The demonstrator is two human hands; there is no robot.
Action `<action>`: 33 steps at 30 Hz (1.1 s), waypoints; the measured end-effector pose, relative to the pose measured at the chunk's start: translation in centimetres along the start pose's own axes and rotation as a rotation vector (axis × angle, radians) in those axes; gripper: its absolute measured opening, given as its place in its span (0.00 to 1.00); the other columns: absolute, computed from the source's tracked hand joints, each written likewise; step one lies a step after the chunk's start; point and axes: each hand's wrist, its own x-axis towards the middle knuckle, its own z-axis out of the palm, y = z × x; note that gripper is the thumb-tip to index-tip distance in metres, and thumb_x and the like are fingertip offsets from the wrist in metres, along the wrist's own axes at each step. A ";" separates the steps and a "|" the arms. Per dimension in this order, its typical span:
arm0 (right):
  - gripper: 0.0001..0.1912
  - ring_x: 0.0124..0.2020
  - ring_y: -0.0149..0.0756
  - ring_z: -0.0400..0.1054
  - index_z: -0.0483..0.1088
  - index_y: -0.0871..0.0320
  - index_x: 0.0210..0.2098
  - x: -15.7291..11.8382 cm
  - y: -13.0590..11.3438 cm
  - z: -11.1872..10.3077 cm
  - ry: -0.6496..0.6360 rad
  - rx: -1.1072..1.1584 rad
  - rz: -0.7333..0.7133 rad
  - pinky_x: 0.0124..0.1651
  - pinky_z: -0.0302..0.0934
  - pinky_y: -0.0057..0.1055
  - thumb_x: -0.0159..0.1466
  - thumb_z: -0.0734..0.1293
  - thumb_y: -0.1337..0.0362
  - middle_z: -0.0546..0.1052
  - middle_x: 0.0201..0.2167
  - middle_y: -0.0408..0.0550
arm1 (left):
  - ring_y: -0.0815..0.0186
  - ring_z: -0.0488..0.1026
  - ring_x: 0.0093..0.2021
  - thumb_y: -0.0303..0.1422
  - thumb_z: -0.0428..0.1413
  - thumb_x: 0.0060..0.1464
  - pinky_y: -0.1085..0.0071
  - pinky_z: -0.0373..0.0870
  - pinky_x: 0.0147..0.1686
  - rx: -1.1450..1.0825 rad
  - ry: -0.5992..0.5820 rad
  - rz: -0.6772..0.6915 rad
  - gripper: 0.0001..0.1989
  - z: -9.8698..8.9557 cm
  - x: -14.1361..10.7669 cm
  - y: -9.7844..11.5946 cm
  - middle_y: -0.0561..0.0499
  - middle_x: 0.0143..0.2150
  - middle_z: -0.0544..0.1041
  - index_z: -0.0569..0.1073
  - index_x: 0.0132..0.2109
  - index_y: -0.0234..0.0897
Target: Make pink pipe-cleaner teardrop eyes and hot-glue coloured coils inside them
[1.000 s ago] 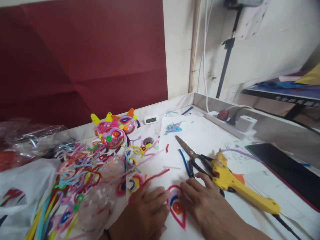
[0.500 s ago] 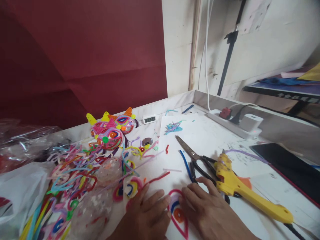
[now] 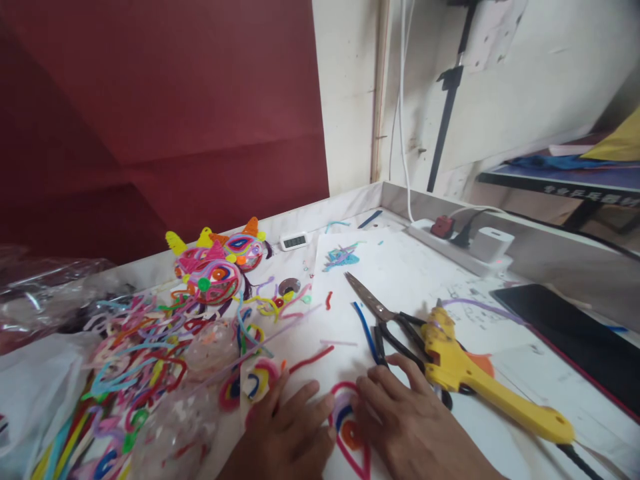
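Just both hands (image 3: pixel 403 413) beside pink teardrop (image 3: pixel 351 430).

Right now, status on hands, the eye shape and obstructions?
Left hand at left edge of eye shape. Right hand, fingers on its right side. Scissors, yellow glue gun crowd right hand.

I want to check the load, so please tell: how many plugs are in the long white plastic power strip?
3 in the white plastic power strip: a red plug farthest, a black plug in the middle, a blocky white charger nearest. The charger may hide another.
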 end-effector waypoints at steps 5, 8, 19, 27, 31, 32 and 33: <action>0.05 0.38 0.38 0.65 0.72 0.55 0.29 0.0 0.0 0.1 0.024 -0.016 0.017 0.52 0.44 0.42 0.62 0.67 0.63 0.75 0.31 0.42 | 0.65 0.70 0.55 0.30 0.47 0.64 0.58 0.36 0.68 0.016 0.005 -0.013 0.11 -0.1 0.0 -0.1 0.56 0.49 0.78 0.74 0.44 0.41; 0.07 0.41 0.38 0.64 0.72 0.54 0.30 0.1 0.1 0.2 0.011 -0.006 0.007 0.52 0.44 0.42 0.64 0.66 0.61 0.75 0.32 0.41 | 0.66 0.72 0.52 0.28 0.44 0.66 0.60 0.36 0.68 0.049 0.038 0.022 0.14 0.0 0.1 -0.2 0.56 0.47 0.79 0.74 0.44 0.41; 0.06 0.40 0.37 0.64 0.71 0.54 0.28 0.4 -0.3 0.2 0.017 0.009 0.020 0.52 0.44 0.42 0.62 0.68 0.64 0.75 0.30 0.40 | 0.66 0.74 0.50 0.30 0.45 0.65 0.60 0.38 0.67 0.006 0.052 -0.005 0.13 0.5 0.3 0.3 0.54 0.45 0.81 0.75 0.42 0.38; 0.06 0.41 0.39 0.63 0.73 0.55 0.28 0.2 -0.7 -0.4 -0.013 -0.032 0.009 0.53 0.42 0.43 0.62 0.68 0.63 0.75 0.32 0.42 | 0.63 0.68 0.55 0.39 0.45 0.65 0.58 0.39 0.66 -0.030 0.103 -0.076 0.15 1.3 -0.4 1.1 0.51 0.48 0.79 0.73 0.44 0.38; 0.09 0.41 0.41 0.62 0.72 0.53 0.27 0.2 -0.7 -0.4 -0.112 0.009 0.001 0.51 0.42 0.45 0.63 0.66 0.64 0.75 0.33 0.42 | 0.65 0.70 0.53 0.39 0.47 0.64 0.64 0.36 0.66 -0.023 0.033 -0.030 0.14 -0.4 0.4 0.7 0.50 0.47 0.79 0.74 0.44 0.36; 0.09 0.41 0.41 0.61 0.72 0.53 0.27 0.3 -0.7 -0.4 -0.131 0.021 -0.003 0.51 0.42 0.45 0.64 0.66 0.64 0.74 0.33 0.42 | 0.65 0.70 0.54 0.38 0.47 0.64 0.64 0.35 0.66 -0.035 0.025 -0.027 0.14 -0.5 0.4 0.6 0.50 0.47 0.79 0.74 0.45 0.36; 0.09 0.41 0.41 0.61 0.72 0.53 0.27 0.3 -0.7 -0.5 -0.143 0.027 -0.003 0.51 0.42 0.45 0.64 0.66 0.64 0.74 0.34 0.41 | 0.64 0.69 0.54 0.37 0.47 0.64 0.63 0.34 0.67 -0.049 0.018 -0.032 0.13 -0.6 0.4 0.6 0.49 0.48 0.79 0.73 0.46 0.35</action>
